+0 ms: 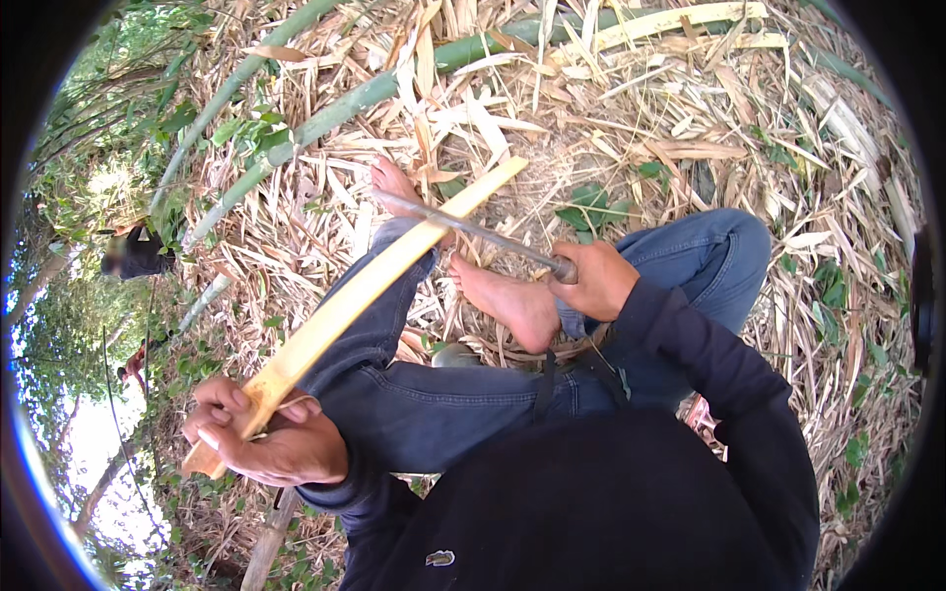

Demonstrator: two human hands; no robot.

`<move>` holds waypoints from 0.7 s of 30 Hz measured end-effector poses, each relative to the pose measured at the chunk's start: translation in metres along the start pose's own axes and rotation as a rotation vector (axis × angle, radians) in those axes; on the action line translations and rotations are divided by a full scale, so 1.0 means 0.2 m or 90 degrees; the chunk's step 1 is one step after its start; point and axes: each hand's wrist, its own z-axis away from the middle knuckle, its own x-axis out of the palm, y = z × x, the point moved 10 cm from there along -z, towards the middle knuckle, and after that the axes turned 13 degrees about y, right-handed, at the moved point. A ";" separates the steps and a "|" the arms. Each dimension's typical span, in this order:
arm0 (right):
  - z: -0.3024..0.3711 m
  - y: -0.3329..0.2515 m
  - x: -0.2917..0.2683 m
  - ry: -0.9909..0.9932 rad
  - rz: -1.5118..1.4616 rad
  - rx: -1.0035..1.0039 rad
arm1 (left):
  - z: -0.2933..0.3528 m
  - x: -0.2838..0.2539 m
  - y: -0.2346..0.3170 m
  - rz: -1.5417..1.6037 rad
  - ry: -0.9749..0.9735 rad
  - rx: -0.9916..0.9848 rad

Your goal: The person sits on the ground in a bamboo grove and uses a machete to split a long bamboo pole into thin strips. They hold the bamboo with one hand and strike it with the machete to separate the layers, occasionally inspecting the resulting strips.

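dry leaf litter (pixel 690 128) is covering the ground, and the person is sitting on it, blue jeans (pixel 424 404) bending at both knees. a green bamboo pole (pixel 365 96) is lying beyond the feet. the pale yellow strip (pixel 345 310) is slanting over the person's left leg, its near end poking out past the left hand and its far end reaching out above the litter. a knife (pixel 503 242) is crossing the strip nearer that far end; whether its edge is biting or only resting there, i cannot tell. the left hand (pixel 291 453) is grasping the strip close to its near end, fingers and thumb wrapping its sides, while the right hand (pixel 596 281) is clasping the knife's handle. if this is shaving, as it seems, working well probably means holding the blade low and nearly flat, letting it skim rather than dig, and steadying the strip firmly so it isn't twisting or springing under pressure. the bare foot (pixel 507 300) is resting just below the blade, so directing every stroke away from the toes, and away from the left hand, is mattering most.
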 end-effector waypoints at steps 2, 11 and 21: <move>-0.01 -0.08 -0.01 -0.015 0.006 -0.012 | -0.01 0.02 -0.02 0.010 0.005 -0.048; 0.00 -0.23 -0.12 0.074 -0.037 -0.067 | -0.04 0.07 -0.05 0.058 -0.089 -0.039; -0.14 0.14 -0.03 0.008 0.022 0.058 | -0.03 0.07 -0.10 0.105 -0.188 -0.050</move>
